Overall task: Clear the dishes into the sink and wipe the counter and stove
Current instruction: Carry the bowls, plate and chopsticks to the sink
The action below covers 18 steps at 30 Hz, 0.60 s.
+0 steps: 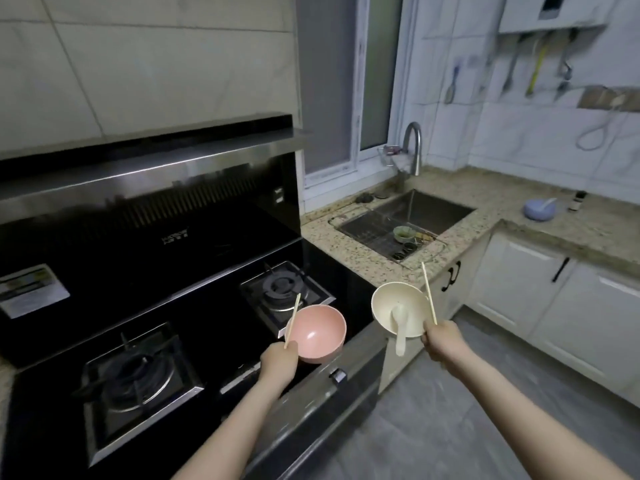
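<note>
My left hand (278, 362) grips a pink bowl (318, 329) and a pale chopstick (292, 320), held over the front right of the black stove (207, 327). My right hand (441, 341) holds a cream bowl (391, 303), tilted toward me, with a white spoon (400, 327) lying in it and a second chopstick (428, 294) sticking up. The steel sink (436, 209) lies farther back on the speckled counter (346, 244). A wire rack (374, 233) across its near side carries a small green bowl (402, 233) and some small dark items.
A blue bowl with a spoon (539, 208) and a small dark bottle (577, 201) stand on the right counter. The curved tap (414, 147) rises behind the sink. Two burners (138, 375) (282, 285) sit on the stove. White cabinets (540, 299) line the right side above grey floor (450, 427).
</note>
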Motion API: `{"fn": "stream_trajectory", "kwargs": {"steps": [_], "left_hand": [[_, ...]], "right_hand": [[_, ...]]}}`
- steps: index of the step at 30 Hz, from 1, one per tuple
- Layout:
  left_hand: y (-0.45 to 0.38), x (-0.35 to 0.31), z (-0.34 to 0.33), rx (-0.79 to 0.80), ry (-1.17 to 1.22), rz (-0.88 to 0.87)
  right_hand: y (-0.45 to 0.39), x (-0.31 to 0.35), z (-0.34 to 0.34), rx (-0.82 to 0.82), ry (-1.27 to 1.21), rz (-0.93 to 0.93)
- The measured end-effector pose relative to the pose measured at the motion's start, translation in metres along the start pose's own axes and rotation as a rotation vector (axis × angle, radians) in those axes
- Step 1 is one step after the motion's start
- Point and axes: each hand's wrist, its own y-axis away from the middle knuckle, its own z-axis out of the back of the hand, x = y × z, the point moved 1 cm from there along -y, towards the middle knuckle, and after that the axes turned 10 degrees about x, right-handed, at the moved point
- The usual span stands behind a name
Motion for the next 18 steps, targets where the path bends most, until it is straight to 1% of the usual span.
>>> {"fn": "stream_trajectory", "kwargs": {"steps": [2, 7, 11, 16, 18], "left_hand": [[-0.006, -0.018, -0.029, 0.03, -0.038, -0.005], [-0.024, -0.057, -0.077, 0.12, -0.095, -0.068], [-0.05, -0.087, -0.1, 0.159, -0.151, -0.121], [-0.097, -0.111, -0.123, 0.174, -0.226, -0.15], [-0.127, -0.123, -0.135, 0.183, -0.218, -0.153]], "right_hand": [[-0.007, -0.007, 0.032, -0.043, -0.01, -0.013], [-0.024, -0.028, 0.083, -0.11, -0.056, -0.064], [-0.049, -0.033, 0.105, -0.146, -0.136, -0.082], [-0.092, -0.02, 0.121, -0.152, -0.145, -0.097], [-0.121, -0.009, 0.129, -0.159, -0.126, -0.09]]}}
